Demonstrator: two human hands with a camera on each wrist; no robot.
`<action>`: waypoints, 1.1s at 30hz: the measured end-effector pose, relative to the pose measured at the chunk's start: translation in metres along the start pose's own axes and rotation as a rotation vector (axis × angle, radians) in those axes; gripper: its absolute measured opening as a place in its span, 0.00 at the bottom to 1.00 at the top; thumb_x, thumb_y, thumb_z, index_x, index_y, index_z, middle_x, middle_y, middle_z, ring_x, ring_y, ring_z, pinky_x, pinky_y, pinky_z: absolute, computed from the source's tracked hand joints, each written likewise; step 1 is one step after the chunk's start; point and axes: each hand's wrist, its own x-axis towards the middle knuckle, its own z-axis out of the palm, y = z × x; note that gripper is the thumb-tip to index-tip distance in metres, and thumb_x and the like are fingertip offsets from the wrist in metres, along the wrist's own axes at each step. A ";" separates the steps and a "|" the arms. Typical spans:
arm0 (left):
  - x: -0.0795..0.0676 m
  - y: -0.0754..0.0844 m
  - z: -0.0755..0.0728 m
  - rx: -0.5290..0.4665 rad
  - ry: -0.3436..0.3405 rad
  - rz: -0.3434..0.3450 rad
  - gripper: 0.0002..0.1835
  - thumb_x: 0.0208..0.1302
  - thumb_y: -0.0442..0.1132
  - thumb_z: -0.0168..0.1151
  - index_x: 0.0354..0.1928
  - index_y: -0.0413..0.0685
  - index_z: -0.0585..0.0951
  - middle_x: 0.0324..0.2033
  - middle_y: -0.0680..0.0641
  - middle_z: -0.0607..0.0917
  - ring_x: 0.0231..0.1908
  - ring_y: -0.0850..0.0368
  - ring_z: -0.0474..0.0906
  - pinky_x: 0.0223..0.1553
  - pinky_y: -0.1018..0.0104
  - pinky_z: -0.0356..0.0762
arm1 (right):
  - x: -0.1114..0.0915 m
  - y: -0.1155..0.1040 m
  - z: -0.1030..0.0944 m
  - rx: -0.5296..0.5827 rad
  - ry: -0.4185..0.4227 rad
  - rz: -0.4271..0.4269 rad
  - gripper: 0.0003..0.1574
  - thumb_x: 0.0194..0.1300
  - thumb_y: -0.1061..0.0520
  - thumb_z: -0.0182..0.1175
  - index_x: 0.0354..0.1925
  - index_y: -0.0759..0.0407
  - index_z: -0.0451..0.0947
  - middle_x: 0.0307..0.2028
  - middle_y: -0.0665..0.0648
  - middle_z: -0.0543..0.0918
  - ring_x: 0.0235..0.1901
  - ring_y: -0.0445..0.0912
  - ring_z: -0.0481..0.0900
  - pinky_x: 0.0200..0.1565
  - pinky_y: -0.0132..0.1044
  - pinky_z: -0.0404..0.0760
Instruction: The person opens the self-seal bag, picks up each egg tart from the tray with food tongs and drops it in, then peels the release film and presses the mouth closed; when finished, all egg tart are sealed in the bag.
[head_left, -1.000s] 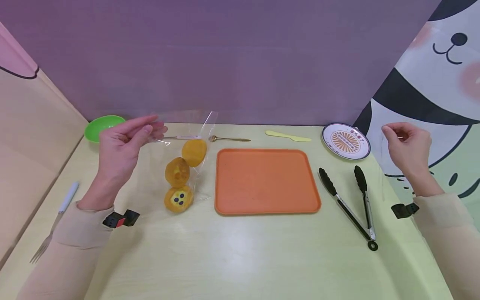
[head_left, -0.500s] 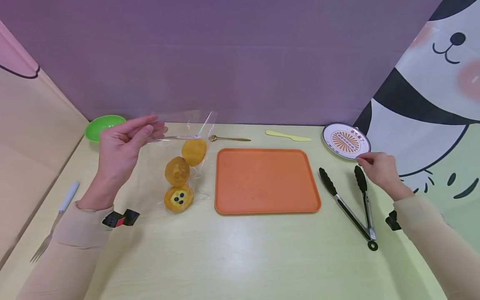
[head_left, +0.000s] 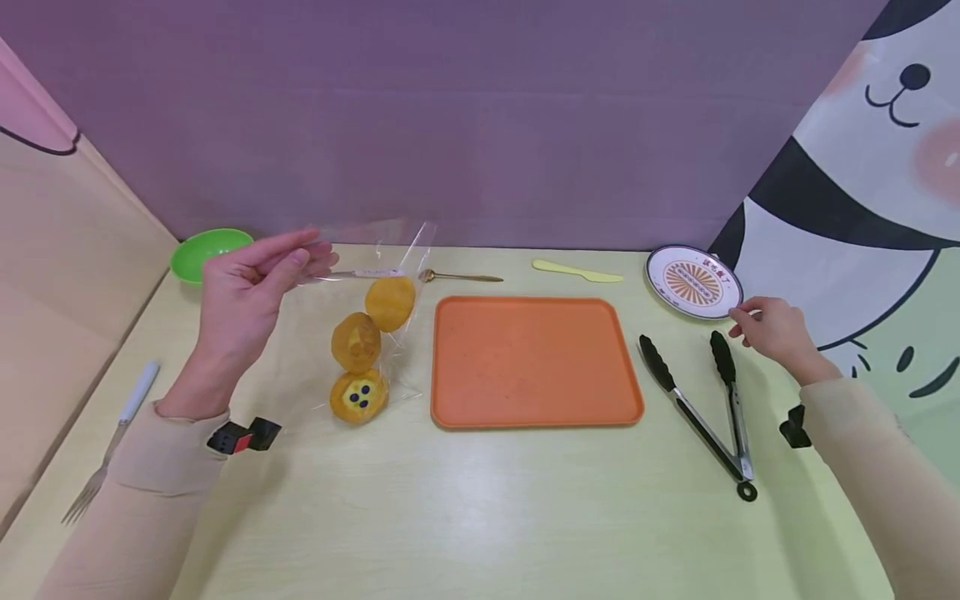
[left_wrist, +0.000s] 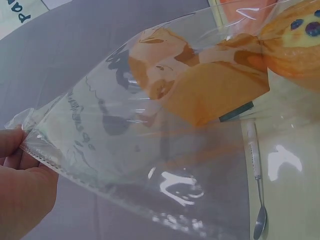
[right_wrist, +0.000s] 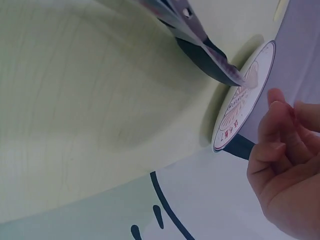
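My left hand point(head_left: 243, 304) pinches a corner of a clear plastic bag point(left_wrist: 175, 145), as the left wrist view shows closely. In the head view the bag hangs over three bread buns: a smooth golden bun point(head_left: 390, 304), a browned bun point(head_left: 356, 342) and a bun topped with dark berries point(head_left: 359, 397). I cannot tell whether they lie inside the bag or behind it. My right hand point(head_left: 776, 333) hovers by the near right rim of a white patterned plate point(head_left: 693, 282), fingers bent. Whether something thin is between its fingertips is unclear. Black-tipped tongs point(head_left: 738, 433) lie spread just below it.
An orange tray point(head_left: 537, 363) lies mid-table. Behind it are a yellow knife point(head_left: 576, 271) and a small gold spoon point(head_left: 461, 277). A green bowl point(head_left: 206, 252) stands back left, with a fork point(head_left: 112, 442) at the left edge. A purple wall point(head_left: 480, 125) bounds the back.
My right hand has come leftward and down from the far right to beside the plate, then shifted slightly back right. The left hand and the bag have hardly moved.
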 end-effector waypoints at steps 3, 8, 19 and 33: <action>0.000 -0.001 0.001 0.009 0.001 0.001 0.16 0.61 0.24 0.57 0.51 0.24 0.76 0.38 0.43 0.87 0.37 0.54 0.85 0.45 0.67 0.80 | 0.001 -0.003 -0.002 -0.014 -0.019 -0.011 0.29 0.72 0.45 0.45 0.48 0.71 0.73 0.34 0.66 0.85 0.30 0.54 0.81 0.26 0.34 0.74; 0.000 -0.002 0.001 0.029 -0.003 0.005 0.16 0.61 0.24 0.57 0.51 0.26 0.77 0.38 0.43 0.87 0.37 0.53 0.85 0.46 0.67 0.79 | 0.002 -0.023 0.000 -0.034 0.000 -0.111 0.26 0.70 0.47 0.48 0.46 0.69 0.76 0.32 0.65 0.84 0.26 0.48 0.77 0.24 0.35 0.73; 0.002 -0.005 0.002 0.006 -0.015 0.004 0.16 0.62 0.23 0.56 0.52 0.26 0.76 0.38 0.44 0.87 0.37 0.54 0.85 0.45 0.67 0.80 | 0.014 -0.128 0.036 0.092 0.033 -0.391 0.14 0.67 0.51 0.56 0.41 0.59 0.81 0.30 0.57 0.85 0.26 0.46 0.81 0.28 0.34 0.77; 0.002 -0.003 0.002 0.053 -0.021 -0.003 0.16 0.62 0.25 0.56 0.53 0.31 0.77 0.39 0.46 0.87 0.38 0.54 0.85 0.45 0.67 0.79 | 0.025 -0.276 0.116 0.582 -0.094 -0.471 0.17 0.67 0.51 0.57 0.51 0.56 0.79 0.40 0.58 0.85 0.39 0.51 0.84 0.39 0.43 0.82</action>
